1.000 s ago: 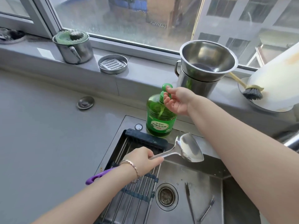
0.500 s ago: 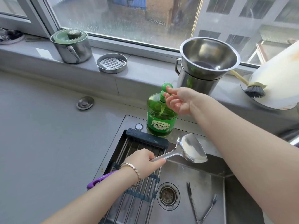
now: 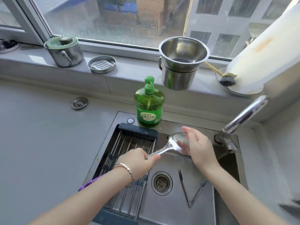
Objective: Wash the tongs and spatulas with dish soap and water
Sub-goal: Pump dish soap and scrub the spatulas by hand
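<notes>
My left hand [image 3: 138, 161] grips the shaft of a steel spatula [image 3: 173, 142] with a purple handle end [image 3: 88, 185], holding it over the sink [image 3: 170, 208]. My right hand [image 3: 197, 147] lies flat against the spatula's blade, fingers spread, partly covering it. A pair of thin metal tongs [image 3: 190, 190] lies open in a V on the sink floor, right of the drain [image 3: 161, 182]. The green dish soap pump bottle [image 3: 149, 104] stands upright on the sink's back rim, apart from both hands.
A dark roll-up drying rack [image 3: 129, 159] spans the sink's left part. The faucet [image 3: 243, 117] arches in from the right. On the windowsill stand a lidded steel pot [image 3: 65, 51], a steel dish [image 3: 102, 64], stacked steel bowls [image 3: 181, 62], a brush [image 3: 226, 78] and a white board [image 3: 263, 49].
My right hand left the soap pump and came down onto the spatula's blade. The spatula dropped lower over the sink. The view tilted downward.
</notes>
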`<control>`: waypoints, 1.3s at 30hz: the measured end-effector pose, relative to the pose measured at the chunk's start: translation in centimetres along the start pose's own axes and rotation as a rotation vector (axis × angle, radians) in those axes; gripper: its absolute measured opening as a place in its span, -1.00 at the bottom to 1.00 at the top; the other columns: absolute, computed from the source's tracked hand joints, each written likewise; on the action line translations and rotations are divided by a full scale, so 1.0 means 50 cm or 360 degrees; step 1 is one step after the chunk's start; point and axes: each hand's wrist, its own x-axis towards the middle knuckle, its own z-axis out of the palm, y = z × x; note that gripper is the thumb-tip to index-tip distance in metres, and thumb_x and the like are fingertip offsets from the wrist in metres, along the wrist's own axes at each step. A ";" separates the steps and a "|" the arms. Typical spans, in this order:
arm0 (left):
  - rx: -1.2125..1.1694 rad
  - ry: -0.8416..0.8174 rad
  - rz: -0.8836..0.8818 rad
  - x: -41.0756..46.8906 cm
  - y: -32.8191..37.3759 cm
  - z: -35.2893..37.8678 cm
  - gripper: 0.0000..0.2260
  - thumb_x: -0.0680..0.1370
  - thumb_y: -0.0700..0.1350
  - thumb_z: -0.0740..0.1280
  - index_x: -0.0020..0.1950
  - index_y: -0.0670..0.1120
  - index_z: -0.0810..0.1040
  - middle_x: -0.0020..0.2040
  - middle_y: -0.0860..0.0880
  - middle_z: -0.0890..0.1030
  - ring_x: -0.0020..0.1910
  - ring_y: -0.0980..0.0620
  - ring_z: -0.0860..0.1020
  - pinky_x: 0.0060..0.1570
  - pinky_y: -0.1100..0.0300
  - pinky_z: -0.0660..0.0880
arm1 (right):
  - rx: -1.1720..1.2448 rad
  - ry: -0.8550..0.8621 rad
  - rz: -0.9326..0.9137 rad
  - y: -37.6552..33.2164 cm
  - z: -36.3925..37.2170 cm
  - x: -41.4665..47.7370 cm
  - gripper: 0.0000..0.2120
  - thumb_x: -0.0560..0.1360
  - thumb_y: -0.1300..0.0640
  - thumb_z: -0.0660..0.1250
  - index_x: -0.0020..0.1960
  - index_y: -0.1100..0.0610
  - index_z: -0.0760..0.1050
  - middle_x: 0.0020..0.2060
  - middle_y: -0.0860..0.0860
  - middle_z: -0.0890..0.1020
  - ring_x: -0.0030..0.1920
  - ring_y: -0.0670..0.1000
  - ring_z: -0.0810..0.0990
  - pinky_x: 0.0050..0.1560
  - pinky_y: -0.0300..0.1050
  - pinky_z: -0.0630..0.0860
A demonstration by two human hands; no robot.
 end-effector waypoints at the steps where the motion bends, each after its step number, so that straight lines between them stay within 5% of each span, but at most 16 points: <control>1: 0.0060 0.0006 0.0033 -0.010 0.012 0.007 -0.53 0.50 0.32 0.11 -0.42 0.00 0.38 -0.50 0.08 0.38 -0.52 0.10 0.34 -0.47 0.28 0.27 | -0.0394 -0.0152 -0.0215 0.027 -0.003 -0.034 -0.54 0.61 -0.06 0.04 0.37 0.19 0.37 0.34 -0.08 0.38 0.35 -0.10 0.37 0.30 -0.42 0.23; 3: 0.0264 0.0025 0.0112 -0.031 0.031 0.021 -0.53 0.49 0.34 0.08 -0.29 0.00 0.51 -0.42 0.07 0.48 -0.41 0.07 0.46 -0.34 0.24 0.42 | -0.1013 -0.0505 -0.0533 0.094 -0.014 -0.088 -0.21 0.47 -0.40 -0.18 0.51 0.11 -0.09 0.48 -0.14 -0.09 0.49 -0.20 -0.15 0.40 -0.43 -0.24; 6: 0.0387 0.0031 0.0206 -0.061 0.045 0.050 -0.49 0.49 0.35 0.07 -0.23 -0.03 0.56 -0.38 0.05 0.50 -0.33 0.02 0.52 -0.25 0.21 0.47 | -0.1228 -0.0646 -0.0496 0.144 -0.069 -0.122 -0.17 0.28 -0.53 -0.42 0.40 -0.08 -0.39 0.41 -0.19 -0.37 0.39 -0.30 -0.44 0.43 -0.33 -0.34; 10: 0.0378 0.0087 0.0266 -0.095 0.071 0.090 -0.52 0.50 0.34 0.07 -0.30 -0.01 0.47 -0.41 0.05 0.44 -0.32 0.01 0.50 -0.26 0.21 0.45 | -0.1107 -0.0362 -0.0255 0.145 -0.119 -0.119 0.03 0.14 -0.59 -0.49 0.43 0.01 -0.36 0.42 -0.14 -0.35 0.42 -0.24 -0.39 0.42 -0.29 -0.33; 13: 0.0328 0.0134 0.0234 -0.096 0.094 0.100 -0.51 0.49 0.35 0.07 -0.36 -0.02 0.42 -0.43 0.06 0.44 -0.34 0.02 0.49 -0.31 0.22 0.41 | -0.1227 -0.0447 -0.0494 0.132 -0.091 -0.155 -0.06 0.25 -0.54 -0.44 0.45 0.03 -0.34 0.45 -0.11 -0.32 0.45 -0.18 -0.39 0.43 -0.29 -0.38; 16: 0.0299 0.0158 0.0241 -0.094 0.094 0.095 -0.51 0.50 0.34 0.07 -0.37 -0.02 0.41 -0.45 0.07 0.43 -0.37 0.03 0.47 -0.28 0.22 0.45 | -0.1333 -0.0458 -0.0819 0.164 -0.105 -0.187 -0.20 0.47 -0.42 -0.23 0.52 0.06 -0.21 0.52 0.00 -0.12 0.50 -0.10 -0.24 0.46 -0.21 -0.22; 21: 0.0409 0.0208 0.0383 -0.120 0.114 0.110 -0.49 0.50 0.33 0.08 -0.40 -0.05 0.35 -0.45 0.05 0.41 -0.32 -0.01 0.49 -0.31 0.23 0.39 | -0.1050 -0.0205 -0.0345 0.155 -0.158 -0.153 0.05 0.20 -0.57 -0.45 0.48 0.09 -0.30 0.41 -0.13 -0.33 0.42 -0.25 -0.38 0.37 -0.38 -0.39; 26: 0.0431 0.0207 0.0356 -0.121 0.107 0.108 -0.48 0.49 0.34 0.07 -0.42 -0.04 0.34 -0.45 0.05 0.41 -0.35 0.00 0.48 -0.31 0.21 0.41 | -0.1276 -0.0518 -0.0776 0.177 -0.136 -0.198 -0.14 0.45 -0.44 -0.23 0.50 0.15 -0.21 0.51 0.03 -0.15 0.49 -0.11 -0.27 0.45 -0.27 -0.29; 31: 0.0447 0.0200 0.0388 -0.137 0.111 0.114 -0.47 0.49 0.35 0.06 -0.44 -0.05 0.31 -0.44 0.04 0.41 -0.30 -0.03 0.52 -0.27 0.20 0.43 | -0.1059 -0.0324 -0.0369 0.162 -0.158 -0.171 0.09 0.18 -0.58 -0.45 0.49 0.12 -0.29 0.44 -0.09 -0.31 0.43 -0.22 -0.40 0.40 -0.34 -0.37; 36: 0.0478 0.0233 0.0390 -0.128 0.104 0.105 -0.48 0.49 0.35 0.07 -0.44 -0.04 0.32 -0.45 0.06 0.41 -0.34 -0.01 0.49 -0.28 0.19 0.43 | -0.1276 -0.0480 -0.0895 0.166 -0.118 -0.204 -0.12 0.47 -0.42 -0.21 0.51 0.23 -0.07 0.51 0.07 -0.04 0.49 -0.14 -0.25 0.46 -0.25 -0.26; 39: 0.0465 0.0233 0.0429 -0.138 0.099 0.107 -0.48 0.50 0.34 0.07 -0.44 -0.05 0.31 -0.47 0.06 0.38 -0.39 0.01 0.42 -0.29 0.21 0.42 | -0.1075 -0.0228 -0.0438 0.168 -0.159 -0.170 -0.06 0.37 -0.48 -0.27 0.52 0.15 -0.18 0.52 -0.02 -0.13 0.43 -0.28 -0.26 0.40 -0.36 -0.29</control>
